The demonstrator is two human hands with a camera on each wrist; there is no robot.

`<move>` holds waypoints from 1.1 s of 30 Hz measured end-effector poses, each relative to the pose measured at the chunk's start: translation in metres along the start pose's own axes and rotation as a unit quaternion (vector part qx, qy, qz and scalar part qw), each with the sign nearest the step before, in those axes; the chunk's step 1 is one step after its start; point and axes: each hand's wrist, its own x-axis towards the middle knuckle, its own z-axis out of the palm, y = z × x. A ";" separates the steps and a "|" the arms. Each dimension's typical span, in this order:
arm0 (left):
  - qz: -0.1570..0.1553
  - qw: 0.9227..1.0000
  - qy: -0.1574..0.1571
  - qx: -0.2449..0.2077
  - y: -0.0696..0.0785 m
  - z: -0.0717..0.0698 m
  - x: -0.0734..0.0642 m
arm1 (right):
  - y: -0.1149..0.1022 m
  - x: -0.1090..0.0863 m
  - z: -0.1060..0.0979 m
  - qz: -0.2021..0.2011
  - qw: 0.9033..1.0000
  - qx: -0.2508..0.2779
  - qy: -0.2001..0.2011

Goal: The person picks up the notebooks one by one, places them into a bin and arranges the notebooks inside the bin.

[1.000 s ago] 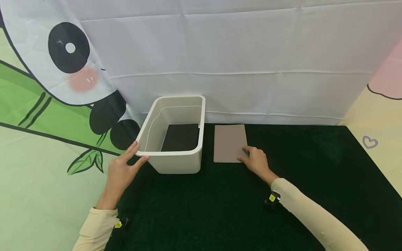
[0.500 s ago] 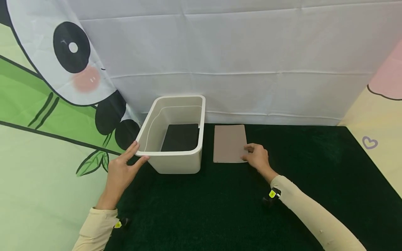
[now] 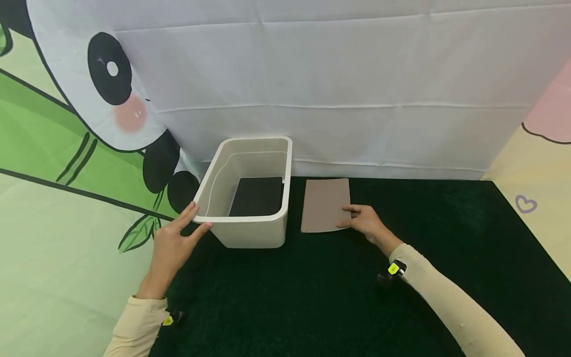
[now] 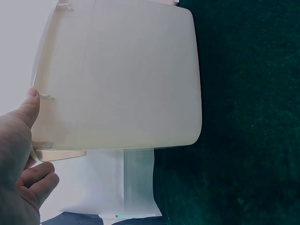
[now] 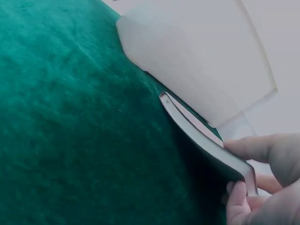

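A pinkish-brown notebook (image 3: 325,204), its pale page edges showing in the right wrist view, lies to the right of a white plastic bin (image 3: 254,233). My right hand (image 3: 368,223) pinches the notebook's right edge between thumb and fingers. That edge is raised off the cloth, and the notebook (image 5: 201,140) bends slightly. At the bin's near left corner, my left hand (image 3: 171,250) grips the rim, with the thumb on the near wall (image 4: 122,79) and the fingers on the left side. Inside the bin, a flat black rectangular thing (image 3: 256,197) lies on the bottom.
Dark green cloth (image 3: 285,302) covers the table. A white fabric backdrop (image 3: 339,89) hangs close behind the bin and notebook. Printed cartoon fabric (image 3: 58,267) borders the table at the left, and yellow and pink fabric (image 3: 540,173) at the right.
The right fingers have closed on the notebook's right edge and lifted it a little; the notebook now tilts and bends. The left hand and the bin stay in place.
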 end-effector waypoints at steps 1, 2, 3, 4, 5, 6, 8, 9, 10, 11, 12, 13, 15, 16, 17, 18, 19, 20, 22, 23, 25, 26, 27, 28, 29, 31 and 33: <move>0.001 1.000 0.000 -0.001 0.000 0.000 0.000 | -0.001 0.001 -0.001 0.006 1.000 0.011 -0.013; 0.000 1.000 0.000 -0.002 0.000 0.000 0.000 | -0.001 0.003 -0.002 0.011 0.999 0.021 -0.024; -0.001 1.000 -0.001 -0.002 0.000 0.000 0.000 | -0.002 0.004 -0.003 0.015 0.999 0.029 -0.033; -0.003 1.000 -0.003 -0.004 0.001 0.000 0.000 | -0.002 0.005 -0.004 0.018 0.998 0.035 -0.041; -0.005 1.000 -0.005 -0.004 0.001 -0.001 0.000 | -0.002 0.006 -0.004 0.017 0.998 0.037 -0.048; -0.007 1.000 -0.007 -0.003 0.001 -0.001 0.000 | -0.001 0.007 -0.005 0.018 0.997 0.045 -0.053; -0.008 1.000 -0.008 -0.003 0.001 -0.001 0.000 | 0.000 0.008 -0.005 0.016 0.996 0.062 -0.063; -0.008 1.000 -0.008 -0.002 0.001 0.000 0.000 | 0.000 0.009 -0.005 0.013 0.995 0.071 -0.065; -0.007 1.000 -0.007 -0.001 0.001 0.000 0.000 | 0.001 0.008 -0.005 0.011 0.994 0.079 -0.069; -0.007 1.000 -0.007 0.000 0.000 0.000 0.000 | 0.001 0.008 -0.005 0.007 0.994 0.086 -0.070; -0.007 1.000 -0.007 0.000 0.000 0.000 0.000 | 0.002 0.008 -0.006 0.005 0.993 0.092 -0.070; -0.007 1.000 -0.007 0.000 0.000 0.000 0.000 | 0.002 0.008 -0.006 0.001 0.993 0.093 -0.070; -0.007 1.000 -0.008 -0.001 0.000 -0.001 0.001 | 0.003 0.009 -0.006 -0.001 0.994 0.089 -0.063; -0.007 1.000 -0.009 -0.001 0.000 -0.001 0.001 | 0.004 0.009 -0.006 -0.001 0.995 0.084 -0.059; -0.008 1.000 -0.010 -0.002 0.000 -0.001 0.001 | 0.004 0.009 -0.006 -0.001 0.995 0.081 -0.056; -0.010 1.000 -0.012 -0.003 0.000 -0.001 0.001 | 0.005 0.010 -0.006 -0.001 0.995 0.079 -0.053; -0.011 1.000 -0.013 -0.003 0.000 -0.001 0.001 | 0.005 0.011 -0.006 0.001 0.996 0.081 -0.049; -0.012 1.000 -0.014 -0.004 0.001 -0.001 0.001 | 0.005 0.011 -0.006 0.002 0.996 0.083 -0.045; -0.015 1.000 -0.014 -0.004 0.000 -0.001 0.001 | 0.006 0.011 -0.006 -0.003 0.995 0.090 -0.041; -0.015 1.000 -0.014 -0.003 0.000 -0.001 0.001 | 0.006 0.012 -0.007 -0.006 0.995 0.094 -0.040; -0.014 1.000 -0.012 -0.002 0.000 -0.001 0.001 | 0.006 0.012 -0.008 -0.015 0.994 0.096 -0.039; -0.013 1.000 -0.012 -0.001 0.000 -0.001 0.001 | 0.006 0.011 -0.008 -0.019 0.994 0.098 -0.039; -0.013 1.000 -0.012 0.000 0.000 -0.001 0.001 | 0.006 0.011 -0.008 -0.022 0.994 0.099 -0.037; -0.012 1.000 -0.013 0.000 0.000 -0.001 0.001 | 0.007 0.011 -0.009 -0.026 0.994 0.101 -0.036; -0.012 1.000 -0.013 -0.001 0.000 -0.001 0.001 | 0.007 0.011 -0.009 -0.029 0.994 0.101 -0.035; -0.012 1.000 -0.014 -0.001 0.000 -0.001 0.001 | 0.009 0.010 -0.011 -0.033 0.994 0.103 -0.034; -0.012 1.000 -0.015 -0.002 0.001 -0.001 0.001 | 0.010 0.009 -0.013 -0.037 0.993 0.104 -0.038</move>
